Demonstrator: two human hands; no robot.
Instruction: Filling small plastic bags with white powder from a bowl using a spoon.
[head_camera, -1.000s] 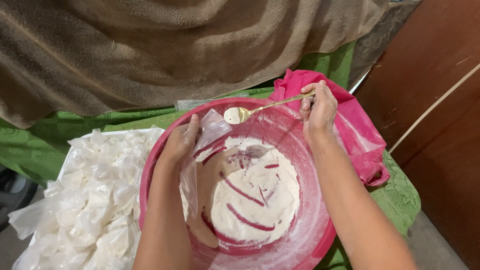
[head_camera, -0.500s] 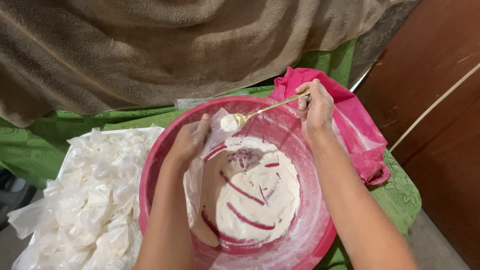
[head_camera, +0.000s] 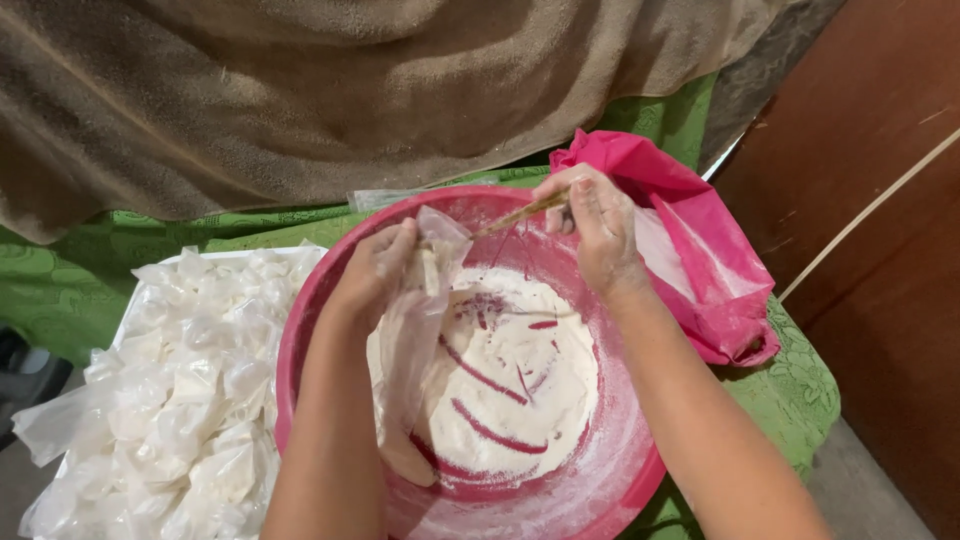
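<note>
Fingers of the left hand pinch the mouth of a clear, narrow plastic bag, which hangs inside the round pink plastic basin over white flour. Right hand fingers close around a slim yellowish spoon handle, its tip entering the bag mouth.

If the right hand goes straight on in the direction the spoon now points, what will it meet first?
The right hand holds a spoon that points left toward the open mouth of the clear plastic bag, held by the left hand. It would probably meet the bag first, though depth is unclear.
</note>
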